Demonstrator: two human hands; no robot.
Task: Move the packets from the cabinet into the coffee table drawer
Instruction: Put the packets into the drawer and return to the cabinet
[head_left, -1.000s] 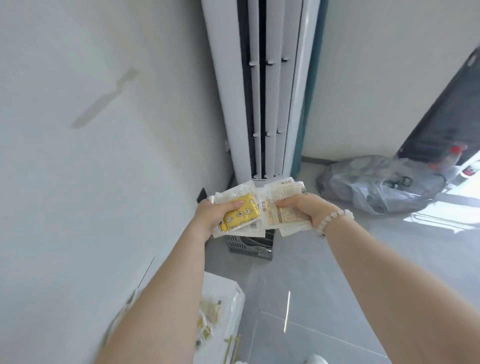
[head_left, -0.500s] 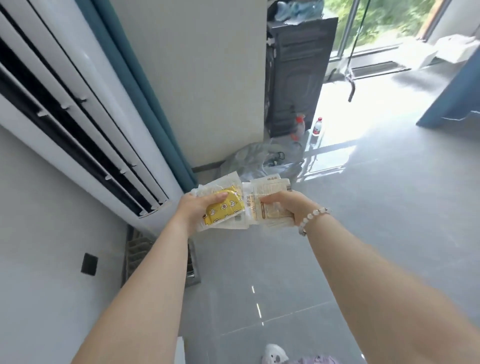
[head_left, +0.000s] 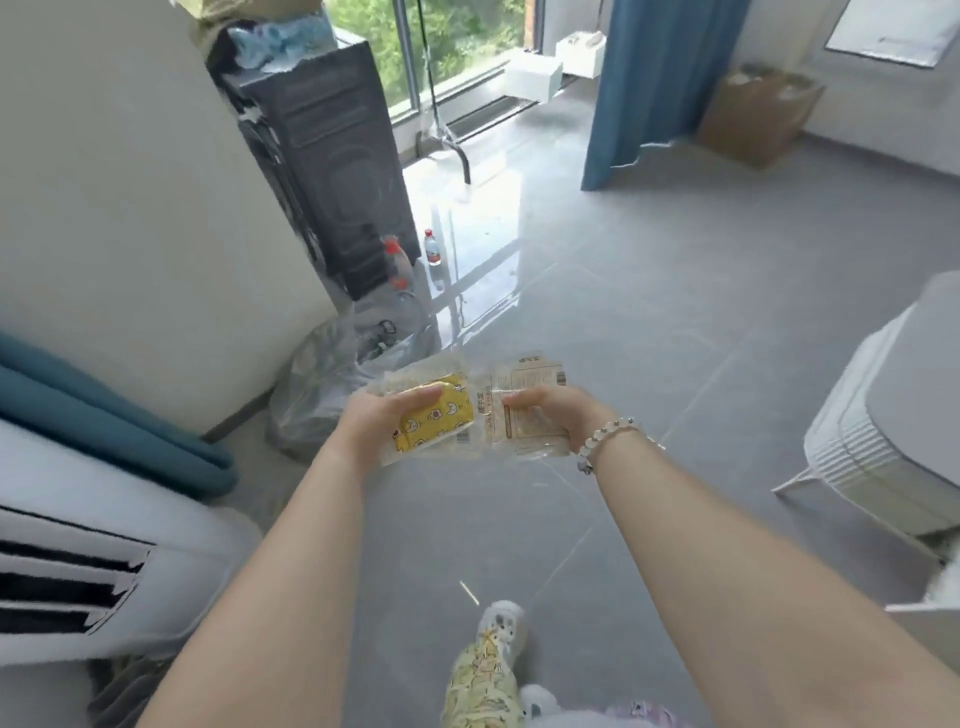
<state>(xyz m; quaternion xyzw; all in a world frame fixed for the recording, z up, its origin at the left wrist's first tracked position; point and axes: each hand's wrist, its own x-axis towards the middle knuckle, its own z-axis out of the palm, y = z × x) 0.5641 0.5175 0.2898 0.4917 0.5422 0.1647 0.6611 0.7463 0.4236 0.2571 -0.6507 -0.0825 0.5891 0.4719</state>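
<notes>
- In the head view, at mid-frame above the grey floor (head_left: 675, 322), a bundle of packets (head_left: 470, 415) is held out in front of the body by both hands.
- The left hand (head_left: 374, 422) is curled round the left end of the bundle, with the thumb laid over a yellow patterned packet (head_left: 439, 423) on top.
- The right hand (head_left: 558, 410) grips the right end, with the thumb pressed across a pale printed packet (head_left: 524, 423). A bead bracelet (head_left: 605, 436) is worn on that wrist.
- The two ends overlap in the middle. The number of packets cannot be told, as the clear wrappers are blurred together.
- Beyond the hands, a crumpled plastic bag (head_left: 311, 389) is noted on the floor, with a tall dark box (head_left: 332, 166) and a small bottle (head_left: 432, 248) behind it.
- A white air-conditioning unit (head_left: 78, 545) fills the lower left, a blue curtain (head_left: 644, 83) hangs at the top, and a slippered foot (head_left: 501, 631) is seen below.
- A white ribbed piece (head_left: 878, 441) is cut off by the right edge. Whether it is the coffee table cannot be told.
- Progress, as judged: the packets are out of the cabinet and in hand, so the pickup is taken as done for this load.
- Neither cabinet nor drawer is made out in frame, so this is read as the carrying leg.
- Left to do, as judged: the drawer is to be reached, opened if closed, and the bundle laid inside. Whether more packets are left in the cabinet is not shown.
</notes>
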